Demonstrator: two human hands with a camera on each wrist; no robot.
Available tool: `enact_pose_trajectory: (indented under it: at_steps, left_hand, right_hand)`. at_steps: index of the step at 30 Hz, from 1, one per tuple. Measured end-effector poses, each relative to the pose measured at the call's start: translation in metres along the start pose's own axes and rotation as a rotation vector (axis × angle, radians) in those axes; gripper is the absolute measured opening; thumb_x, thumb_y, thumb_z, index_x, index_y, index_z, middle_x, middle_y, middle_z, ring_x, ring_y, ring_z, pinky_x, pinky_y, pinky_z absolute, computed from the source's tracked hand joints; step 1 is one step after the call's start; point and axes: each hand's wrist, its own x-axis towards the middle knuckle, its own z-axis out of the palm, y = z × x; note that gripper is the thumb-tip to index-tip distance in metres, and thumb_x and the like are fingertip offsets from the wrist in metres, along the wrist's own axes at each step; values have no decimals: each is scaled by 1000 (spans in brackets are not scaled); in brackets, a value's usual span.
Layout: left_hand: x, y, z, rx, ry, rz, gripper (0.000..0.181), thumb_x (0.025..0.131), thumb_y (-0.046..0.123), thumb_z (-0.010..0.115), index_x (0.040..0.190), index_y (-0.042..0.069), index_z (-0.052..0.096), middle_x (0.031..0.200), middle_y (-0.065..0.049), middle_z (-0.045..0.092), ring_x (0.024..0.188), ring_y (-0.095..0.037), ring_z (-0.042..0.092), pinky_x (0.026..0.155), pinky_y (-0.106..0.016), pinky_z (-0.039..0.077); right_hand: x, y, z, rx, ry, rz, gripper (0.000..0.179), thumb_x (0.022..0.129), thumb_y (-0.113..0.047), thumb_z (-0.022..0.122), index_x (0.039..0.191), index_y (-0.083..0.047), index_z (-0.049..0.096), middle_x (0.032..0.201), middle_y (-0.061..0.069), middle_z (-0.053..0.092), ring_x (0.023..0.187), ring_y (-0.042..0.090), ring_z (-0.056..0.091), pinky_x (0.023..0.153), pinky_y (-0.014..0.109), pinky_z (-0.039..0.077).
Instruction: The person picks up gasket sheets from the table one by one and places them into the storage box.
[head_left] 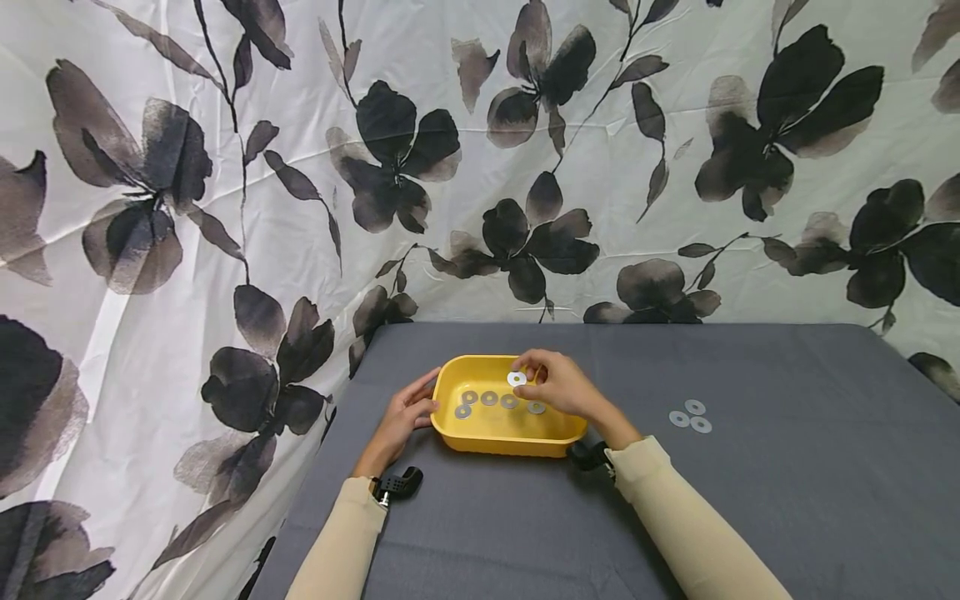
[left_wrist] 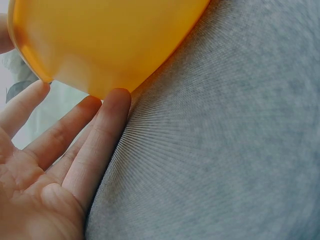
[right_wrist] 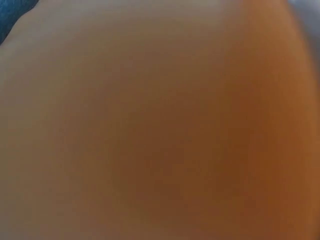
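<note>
Over a yellow tray (head_left: 495, 446), my right hand (head_left: 562, 385) pinches a flat metal washer (head_left: 517, 378) between thumb and fingertips. Several more washers lie on the tray floor, among them a washer (head_left: 489, 398) near the middle and a washer (head_left: 463, 412) toward the left end. My left hand (head_left: 401, 421) is at the tray's left end. In the left wrist view its fingers (left_wrist: 112, 117) are fairly straight, with their tips against the outer wall of the tray (left_wrist: 110, 40). The right wrist view is a close orange-brown blur that hides the right hand's fingers.
To the right of the tray, 3 washers (head_left: 679, 419) lie close together on the grey-covered table (head_left: 810, 467). Behind the table and along its left side hangs a white cloth (head_left: 450, 275) with a dark flower print.
</note>
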Motion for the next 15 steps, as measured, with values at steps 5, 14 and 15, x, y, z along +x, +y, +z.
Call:
enact_pose_trajectory:
  at_steps: [5, 14, 15]
  left_hand:
    - [4, -2, 3, 5, 18, 1, 63, 94, 10, 62, 154, 26, 49, 152, -18, 53, 128, -37, 61, 83, -32, 62]
    - [11, -4, 10, 10, 56, 1, 62, 93, 12, 64, 152, 28, 51, 152, -16, 54, 126, -35, 62, 82, -32, 63]
    - [12, -4, 11, 10, 58, 1, 62, 93, 11, 63, 152, 28, 51, 152, -16, 54, 126, -35, 62, 82, -32, 63]
  right_hand:
    - [7, 5, 2, 28, -24, -31, 25, 86, -9, 80, 109, -7, 71, 88, 8, 58, 70, 19, 48, 62, 25, 40]
    - [16, 9, 3, 16, -70, -43, 27, 86, -12, 81, 111, -7, 71, 88, 7, 58, 70, 17, 49, 62, 24, 42]
    - [17, 9, 3, 15, -70, -49, 27, 85, -11, 81, 110, -7, 71, 88, 8, 58, 69, 17, 49, 62, 24, 42]
